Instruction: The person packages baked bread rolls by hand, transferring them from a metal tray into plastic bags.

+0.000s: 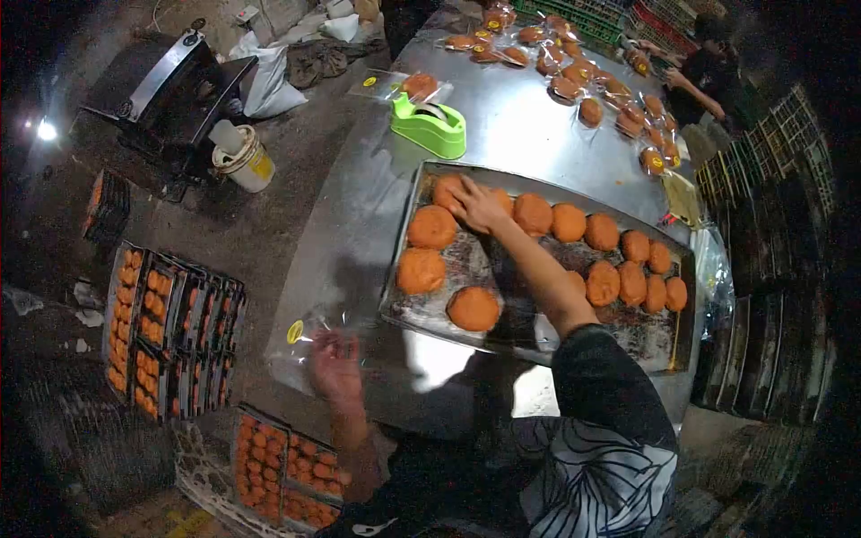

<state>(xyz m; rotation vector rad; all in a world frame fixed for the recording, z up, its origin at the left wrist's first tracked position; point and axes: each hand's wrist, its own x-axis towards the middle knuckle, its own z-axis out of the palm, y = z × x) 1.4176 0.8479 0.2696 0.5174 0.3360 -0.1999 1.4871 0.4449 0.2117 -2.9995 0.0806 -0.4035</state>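
Working at a steel desk (511,134) in a dim room, crates of buns (170,332) stacked on the floor (251,233) at left.
Left hand (334,368) pinches a clear bag (309,350) with a yellow sticker (295,332), its writing unreadable; a green tape dispenser (430,125) stands beyond; right hand (475,204) lies over a bun (444,190) in the tray (647,339), grip unclear; bagged buns (574,85) lie far right.

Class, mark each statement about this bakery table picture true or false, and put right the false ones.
1. The right hand touches a bun in the baking tray. True.
2. The left hand holds a knife. False: it holds a clear plastic bag.
3. The tape dispenser is red. False: it is green.
4. Bagged buns lie at the table's far end. True.
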